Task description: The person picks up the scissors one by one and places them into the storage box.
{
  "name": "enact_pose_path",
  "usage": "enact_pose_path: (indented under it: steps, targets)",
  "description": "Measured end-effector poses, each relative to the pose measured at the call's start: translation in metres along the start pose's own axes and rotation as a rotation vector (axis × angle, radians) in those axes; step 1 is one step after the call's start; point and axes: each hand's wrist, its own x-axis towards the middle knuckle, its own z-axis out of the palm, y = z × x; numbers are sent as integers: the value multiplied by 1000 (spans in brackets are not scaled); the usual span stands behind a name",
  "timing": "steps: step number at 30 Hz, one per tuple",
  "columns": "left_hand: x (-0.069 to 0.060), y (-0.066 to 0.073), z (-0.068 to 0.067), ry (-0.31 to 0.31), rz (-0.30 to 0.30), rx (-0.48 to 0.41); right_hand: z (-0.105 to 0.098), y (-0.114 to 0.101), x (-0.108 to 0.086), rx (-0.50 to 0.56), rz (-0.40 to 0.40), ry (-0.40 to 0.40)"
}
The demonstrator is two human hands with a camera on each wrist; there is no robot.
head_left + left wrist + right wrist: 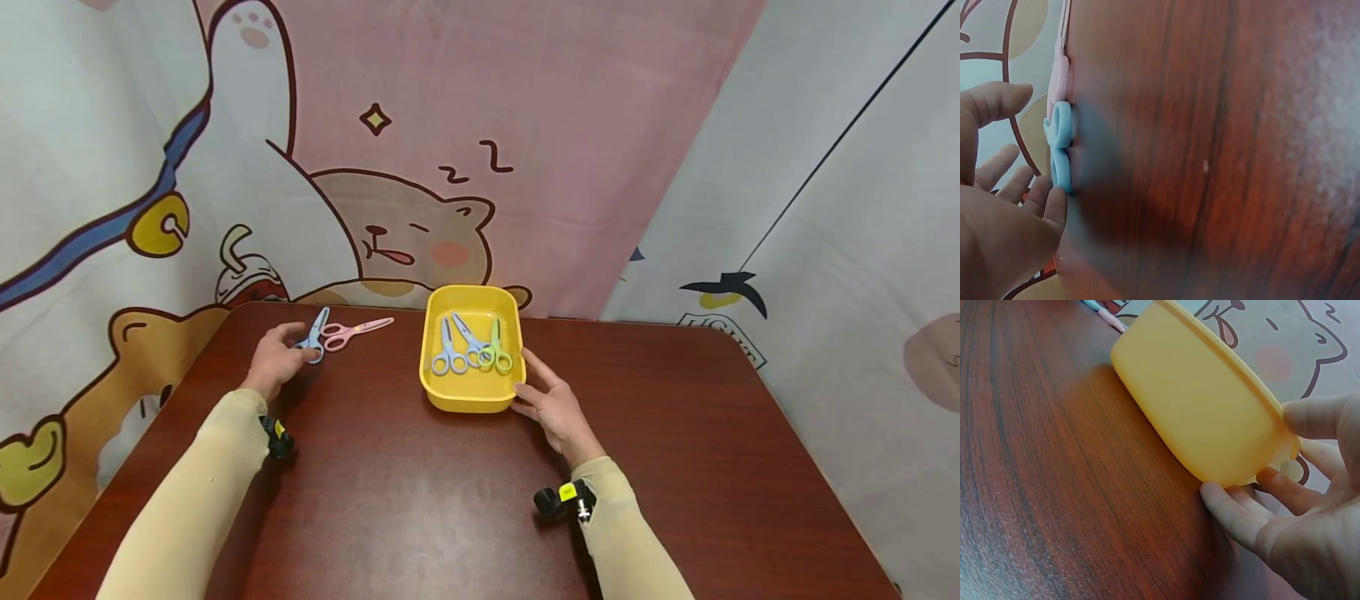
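On a brown wood-grain surface (420, 508), the right hand (558, 408) grips a yellow rectangular plastic tray (468, 404), probably steadying it; the left hand (277, 360), grip unclosed, nears light-blue loop-handled scissors (317, 337).

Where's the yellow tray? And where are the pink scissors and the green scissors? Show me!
Yellow tray (1200, 394): right wrist view, on its outer side wall.
Pink scissors (369, 326): head view, on the blades.
Green scissors (496, 335): head view, on the blades.
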Motion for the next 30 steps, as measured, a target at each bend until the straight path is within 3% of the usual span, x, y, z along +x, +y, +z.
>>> enact_pose_path:
  steps: [10,18,30]
  targets:
    - [4,-2,-1,-35,-35,22,0,1,0,0,1,-2]
    - [5,4,1,-23,-99,109,0,0,-1,4,3,-2]
    - [6,4,5,16,-86,189,1,-1,-2,5,-4,-9]
